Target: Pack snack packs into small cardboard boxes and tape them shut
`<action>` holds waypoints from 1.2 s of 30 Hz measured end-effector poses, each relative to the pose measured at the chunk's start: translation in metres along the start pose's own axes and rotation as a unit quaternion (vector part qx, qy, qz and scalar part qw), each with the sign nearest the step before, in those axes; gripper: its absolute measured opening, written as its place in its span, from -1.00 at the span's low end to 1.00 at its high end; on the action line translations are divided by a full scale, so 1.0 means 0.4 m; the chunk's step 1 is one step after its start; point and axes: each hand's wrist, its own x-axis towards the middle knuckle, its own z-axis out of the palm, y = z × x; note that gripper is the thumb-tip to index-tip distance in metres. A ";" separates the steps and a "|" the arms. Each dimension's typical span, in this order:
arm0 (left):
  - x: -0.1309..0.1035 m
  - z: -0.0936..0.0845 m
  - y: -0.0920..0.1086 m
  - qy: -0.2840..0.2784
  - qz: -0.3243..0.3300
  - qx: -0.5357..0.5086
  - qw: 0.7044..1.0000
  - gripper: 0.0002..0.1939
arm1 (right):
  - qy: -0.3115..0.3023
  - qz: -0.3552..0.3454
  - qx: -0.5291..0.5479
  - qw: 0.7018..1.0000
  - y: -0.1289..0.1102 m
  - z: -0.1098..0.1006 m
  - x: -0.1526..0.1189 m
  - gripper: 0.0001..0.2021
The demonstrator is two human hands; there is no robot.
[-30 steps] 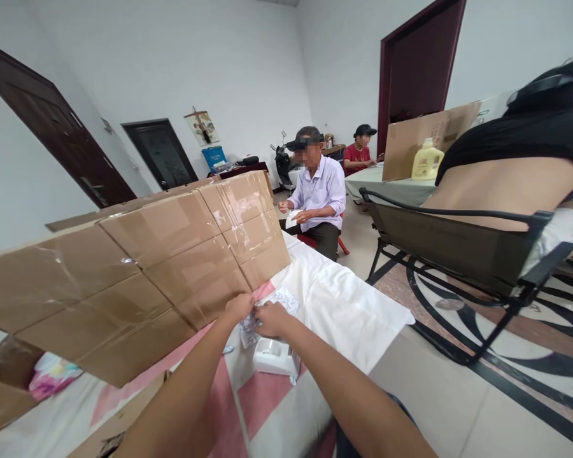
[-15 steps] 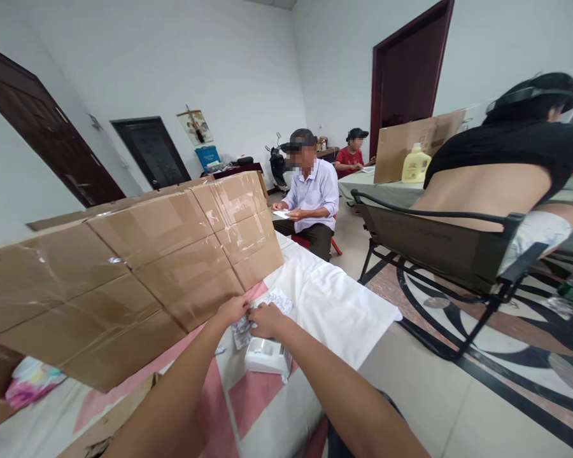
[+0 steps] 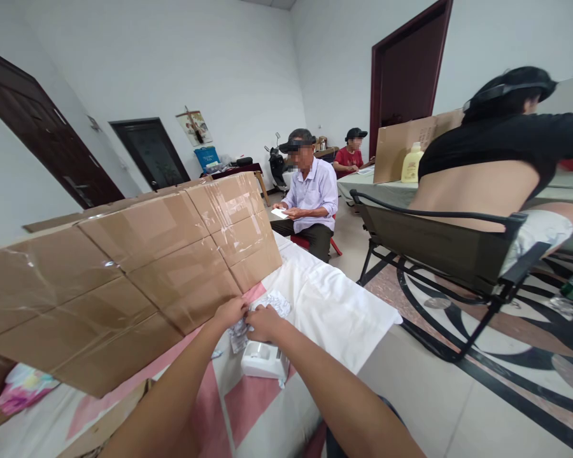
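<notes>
A crumpled white sheet with a grey pattern lies on the bed-like table; whether it is paper or cloth I cannot tell. My left hand grips its left side, fingers bent inward. Close beside it, my right hand is also closed on the sheet, with fingertips turned toward the left hand. Part of the sheet hangs below and between both hands. Just under my right wrist stands a white tape dispenser, touched by neither set of fingers.
A tall cardboard partition stands along the left. Pink and white cloth covers the table. Across from me a seated person holds something white. At right are a folding chair with a person in it and a yellow bottle.
My hands stay on the patterned sheet with only slight finger movement. The view has shifted a little, and the person in the chair leans further left in view.
</notes>
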 end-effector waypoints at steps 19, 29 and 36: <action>-0.039 -0.038 0.045 0.028 -0.040 0.069 0.996 -0.70 | -0.008 -0.024 0.018 1.000 0.014 0.002 -0.010 -0.70; -0.063 -0.068 0.106 0.074 -0.095 0.097 0.988 -0.78 | -0.022 -0.023 0.071 0.997 0.029 0.020 0.004 -0.66; -0.076 -0.112 0.095 0.129 -0.148 0.018 0.980 -0.74 | 0.050 0.007 0.136 0.989 0.053 0.040 -0.004 -0.71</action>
